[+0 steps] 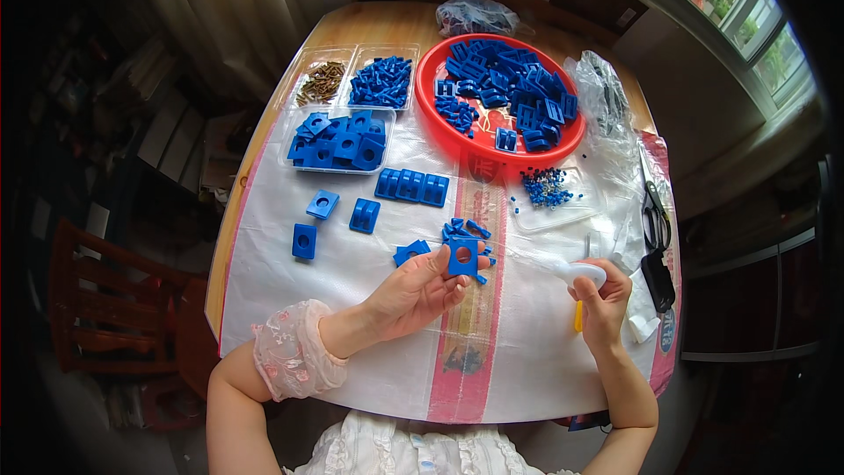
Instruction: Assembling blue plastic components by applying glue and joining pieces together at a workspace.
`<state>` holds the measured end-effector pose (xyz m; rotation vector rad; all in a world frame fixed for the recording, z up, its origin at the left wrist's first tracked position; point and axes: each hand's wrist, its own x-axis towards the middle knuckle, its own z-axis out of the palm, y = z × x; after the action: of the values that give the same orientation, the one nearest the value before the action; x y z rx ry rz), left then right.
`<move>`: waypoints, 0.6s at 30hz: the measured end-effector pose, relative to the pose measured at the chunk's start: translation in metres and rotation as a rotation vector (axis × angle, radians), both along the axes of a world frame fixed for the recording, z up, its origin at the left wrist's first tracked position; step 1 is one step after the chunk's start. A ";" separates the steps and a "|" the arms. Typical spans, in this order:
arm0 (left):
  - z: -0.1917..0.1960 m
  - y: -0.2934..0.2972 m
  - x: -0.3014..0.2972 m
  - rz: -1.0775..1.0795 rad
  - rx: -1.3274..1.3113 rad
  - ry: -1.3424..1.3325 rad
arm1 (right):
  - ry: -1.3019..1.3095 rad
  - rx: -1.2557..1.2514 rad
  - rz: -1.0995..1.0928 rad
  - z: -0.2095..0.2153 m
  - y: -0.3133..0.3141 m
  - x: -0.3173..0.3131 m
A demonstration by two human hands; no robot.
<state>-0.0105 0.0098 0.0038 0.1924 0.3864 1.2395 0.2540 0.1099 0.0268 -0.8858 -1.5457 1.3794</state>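
Observation:
Between the fingers of my left hand (413, 288) is a blue square plate with a round hole (473, 269), held up over the middle of the table. My right hand (607, 299) grips a small white rounded squeeze bottle (584, 273), its narrow end toward the plate but apart from it. Behind my left hand lies a pile of small blue plastic pieces (455, 228), with another blue part (411, 252) beside it. A yellow handle (578, 317) lies by my right hand, partly hidden. Further left are two blue holed plates (304, 242) and a blue ridged part (364, 215).
A red basin (425, 110) of blue parts stands at the back. Clear trays hold blue plates (338, 141), blue pieces (380, 82) and brass-coloured screws (322, 83). Small beads (547, 186) fill a tray at right, near black scissors (652, 211). Several ridged parts (411, 186) form a row.

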 end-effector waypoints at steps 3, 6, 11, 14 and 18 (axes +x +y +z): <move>0.000 0.000 0.000 -0.004 0.004 -0.001 | 0.003 0.010 -0.001 -0.002 0.000 0.000; 0.000 0.000 -0.001 -0.005 -0.001 0.004 | -0.016 0.000 -0.006 0.000 0.000 0.000; 0.000 0.001 0.000 -0.009 0.003 -0.011 | -0.005 -0.006 -0.016 -0.001 -0.001 0.000; 0.002 0.000 0.000 -0.001 -0.008 -0.011 | 0.031 -0.037 0.008 -0.002 0.000 0.003; 0.003 0.000 0.000 0.000 -0.019 -0.004 | 0.029 -0.040 0.030 -0.001 0.001 0.005</move>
<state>-0.0107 0.0096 0.0072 0.1738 0.3946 1.2355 0.2592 0.1105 0.0253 -0.8663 -1.5205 1.4427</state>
